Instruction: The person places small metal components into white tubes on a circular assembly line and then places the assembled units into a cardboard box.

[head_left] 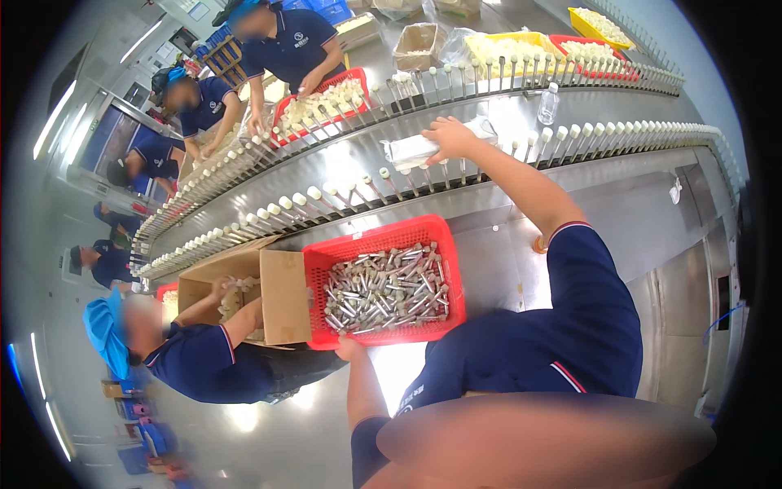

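Basket (381, 233), red; left hand (350, 349) at its edge, grip unclear; right hand (451, 139) spread wide over white packet (406, 152).

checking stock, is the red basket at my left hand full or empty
Partly full: metal pieces lie heaped in the basket, and its far wall shows bare above them.

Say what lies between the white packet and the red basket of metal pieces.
Head view: the near row of pale-tipped metal rods stands between packet and basket.

Factory, uniformed workers (287, 50), rod line (599, 129), probably crates (159, 438)
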### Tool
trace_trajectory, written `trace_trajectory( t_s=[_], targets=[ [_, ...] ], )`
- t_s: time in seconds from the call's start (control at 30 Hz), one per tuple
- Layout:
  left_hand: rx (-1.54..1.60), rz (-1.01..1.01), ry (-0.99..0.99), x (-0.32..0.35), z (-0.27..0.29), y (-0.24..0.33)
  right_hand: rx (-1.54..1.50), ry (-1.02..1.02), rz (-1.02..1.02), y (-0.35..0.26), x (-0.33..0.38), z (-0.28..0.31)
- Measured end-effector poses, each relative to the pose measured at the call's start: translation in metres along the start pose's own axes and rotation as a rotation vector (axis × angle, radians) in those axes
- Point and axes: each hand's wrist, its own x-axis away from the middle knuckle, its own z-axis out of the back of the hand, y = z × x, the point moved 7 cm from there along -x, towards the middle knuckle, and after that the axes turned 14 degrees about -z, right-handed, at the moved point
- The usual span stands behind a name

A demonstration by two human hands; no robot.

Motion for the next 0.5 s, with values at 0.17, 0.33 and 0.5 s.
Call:
trace_trajectory(
  t_s=[0.17,0.33,0.5],
  targets=[
    [-0.016,-0.067,-0.007,0.005,0.002,0.012,-0.025,0.015,-0.034,0.024,0.010,0.009],
    [-0.100,-0.050,-0.057,-0.005,0.000,0.001,-0.137,0.172,-0.049,0.024,0.003,0.037],
    [-0.694,-0.745,0.359,0.048,0.014,0.091,0.083,-0.069,-0.096,0.033,0.017,0.009]
  ],
)
